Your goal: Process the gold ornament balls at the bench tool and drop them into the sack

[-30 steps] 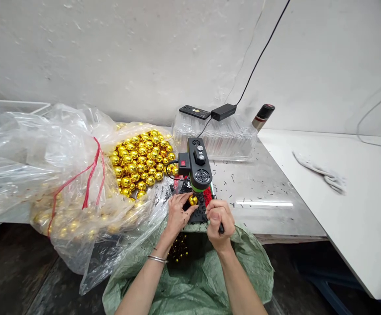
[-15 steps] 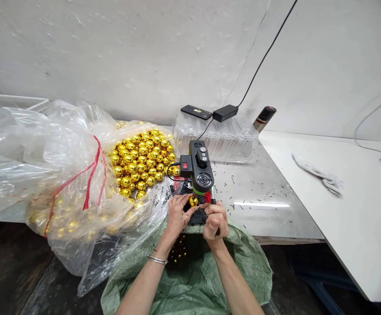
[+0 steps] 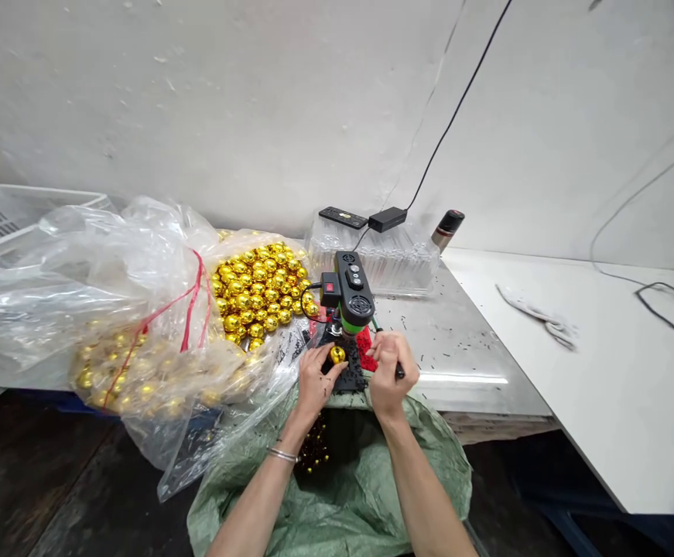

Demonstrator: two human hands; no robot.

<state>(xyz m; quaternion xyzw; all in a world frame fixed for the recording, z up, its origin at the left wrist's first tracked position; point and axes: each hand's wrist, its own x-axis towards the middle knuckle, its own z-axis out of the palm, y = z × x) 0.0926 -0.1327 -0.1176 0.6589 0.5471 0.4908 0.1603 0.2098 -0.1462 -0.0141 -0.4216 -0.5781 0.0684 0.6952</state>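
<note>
My left hand [image 3: 316,377] holds a shiny gold ball [image 3: 337,354] between thumb and fingers, just below the head of a small black and green machine [image 3: 354,294]. My right hand [image 3: 391,370] is closed round a black handle [image 3: 399,370] at the machine's right side. Small black pieces are scattered over the dark base [image 3: 349,377], and red pieces [image 3: 365,348] lie to its right. In front of the table hangs a green woven sack [image 3: 371,495], its mouth open under my wrists, with gold balls inside.
Clear plastic bags [image 3: 139,309] with many gold balls [image 3: 261,290] lie to the left, before a white basket [image 3: 35,205]. Behind the machine are a clear plastic box [image 3: 400,267], a black adapter [image 3: 388,219] and a bottle [image 3: 448,230]. A glove [image 3: 537,316] lies right.
My right hand has drawn away from the ball, slightly right and up, with the handle. My left hand remains at the ball. The view has shifted a little.
</note>
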